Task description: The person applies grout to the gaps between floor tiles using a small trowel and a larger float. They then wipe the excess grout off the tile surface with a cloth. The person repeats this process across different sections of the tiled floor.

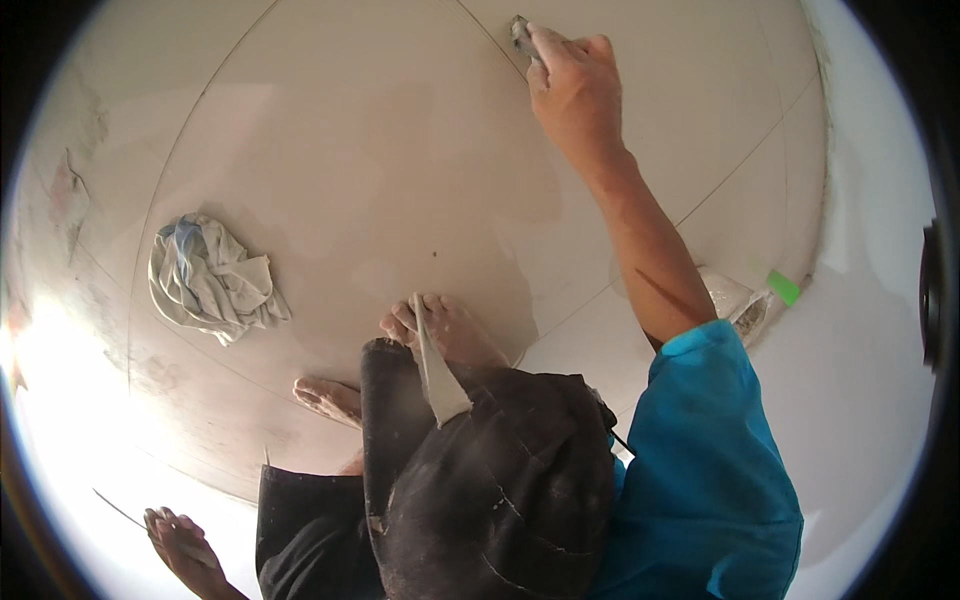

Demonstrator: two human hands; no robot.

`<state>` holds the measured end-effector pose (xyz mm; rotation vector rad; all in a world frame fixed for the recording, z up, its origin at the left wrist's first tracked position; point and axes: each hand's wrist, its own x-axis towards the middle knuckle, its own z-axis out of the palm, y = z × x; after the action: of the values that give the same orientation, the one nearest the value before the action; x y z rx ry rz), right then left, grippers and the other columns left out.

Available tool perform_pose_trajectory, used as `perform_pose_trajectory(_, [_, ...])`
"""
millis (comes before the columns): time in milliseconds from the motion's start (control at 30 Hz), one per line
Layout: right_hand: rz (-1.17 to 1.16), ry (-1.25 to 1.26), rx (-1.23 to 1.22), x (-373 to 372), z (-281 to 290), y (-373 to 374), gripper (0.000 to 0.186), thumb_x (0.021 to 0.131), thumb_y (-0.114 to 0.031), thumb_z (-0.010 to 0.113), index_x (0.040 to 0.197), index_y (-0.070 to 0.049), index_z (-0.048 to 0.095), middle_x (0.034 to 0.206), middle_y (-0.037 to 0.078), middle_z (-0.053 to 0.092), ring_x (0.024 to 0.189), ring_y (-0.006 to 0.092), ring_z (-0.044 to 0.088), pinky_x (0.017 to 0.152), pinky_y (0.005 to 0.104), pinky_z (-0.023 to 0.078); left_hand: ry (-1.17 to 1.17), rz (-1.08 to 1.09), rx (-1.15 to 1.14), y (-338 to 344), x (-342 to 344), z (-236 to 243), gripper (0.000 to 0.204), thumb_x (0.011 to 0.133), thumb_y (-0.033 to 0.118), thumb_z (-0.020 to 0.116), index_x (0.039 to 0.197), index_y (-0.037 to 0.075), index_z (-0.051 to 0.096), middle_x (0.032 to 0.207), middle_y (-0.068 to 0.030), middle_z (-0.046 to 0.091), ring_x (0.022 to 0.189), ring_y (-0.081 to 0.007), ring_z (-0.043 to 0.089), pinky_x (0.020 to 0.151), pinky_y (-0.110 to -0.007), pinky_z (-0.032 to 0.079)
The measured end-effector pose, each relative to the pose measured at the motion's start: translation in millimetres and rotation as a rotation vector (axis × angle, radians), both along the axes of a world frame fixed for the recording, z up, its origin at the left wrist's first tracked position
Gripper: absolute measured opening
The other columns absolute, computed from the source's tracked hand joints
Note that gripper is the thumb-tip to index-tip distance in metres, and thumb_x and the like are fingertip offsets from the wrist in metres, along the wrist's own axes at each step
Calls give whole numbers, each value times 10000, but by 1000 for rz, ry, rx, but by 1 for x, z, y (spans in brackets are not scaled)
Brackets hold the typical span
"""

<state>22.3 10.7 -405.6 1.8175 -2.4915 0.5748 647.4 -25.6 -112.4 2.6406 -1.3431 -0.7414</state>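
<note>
My right hand [572, 88] reaches far forward and grips a small grey tool [521, 33], pressed to a thin joint line [480, 30] between large pale floor tiles [380, 170]. My left hand [180, 545] rests low on the floor at the lower left, fingers curled. A thin dark line [118, 508] runs out from it, and I cannot tell whether the hand holds it. A pale flat scraper blade [433, 368] lies across my dark trouser knee [480, 470]. My bare feet [440, 330] stand on the tile below it.
A crumpled white and blue rag [210, 282] lies on the tiles to the left. A clear plastic bag with a green piece [752, 300] sits by the white wall [860, 300] on the right. Bright glare covers the floor at the lower left.
</note>
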Motion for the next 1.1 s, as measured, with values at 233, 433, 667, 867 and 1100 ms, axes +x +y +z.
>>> perform_pose_trajectory(233, [93, 38, 126, 34, 20, 12, 363, 782, -101, 664, 1143, -138, 648, 910, 51, 682, 873, 253, 577, 752, 379, 471, 28, -74, 60, 14, 28, -13, 596, 995, 345, 456, 1434, -23, 293, 1415, -183, 404, 1006, -184, 573, 777, -272, 498])
perform_pose_trajectory(433, [-261, -223, 650, 3, 25, -32, 411, 935, -317, 551, 1310, -149, 546, 1253, 205, 560, 1169, 325, 518, 1038, 487, 355, 480, 83, 53, 7, 12, -14, 536, 986, 295, 483, 1395, -15, 325, 1205, -127, 482, 812, -118, 538, 630, -232, 453])
perform_pose_trajectory(667, [388, -108, 364, 17, 37, 5, 321, 796, -15, 596, 1084, -143, 657, 996, 49, 691, 955, 248, 616, 799, 405, 491, 560, -30, -9, -4, -35, -20, 417, 912, 181, 601, 1227, -26, 422, 869, -45, 517, 666, -93, 571, 492, -194, 488])
perform_pose_trajectory(867, [526, -182, 363, -48, 29, -59, 319, 928, -131, 543, 1242, -111, 595, 1064, 158, 640, 950, 271, 588, 907, 417, 450, 591, -37, 14, -5, -42, -30, 488, 878, 208, 641, 1234, -37, 414, 882, -58, 522, 653, -96, 575, 481, -200, 489])
perform_pose_trajectory(1100, [530, -3, 241, -27, 21, 83, 354, 794, 15, 578, 1111, -117, 662, 1068, 6, 680, 994, 244, 614, 832, 359, 508, 648, -45, 17, -11, -37, -33, 435, 886, 200, 643, 1191, -40, 447, 892, -62, 532, 640, -92, 570, 467, -191, 480])
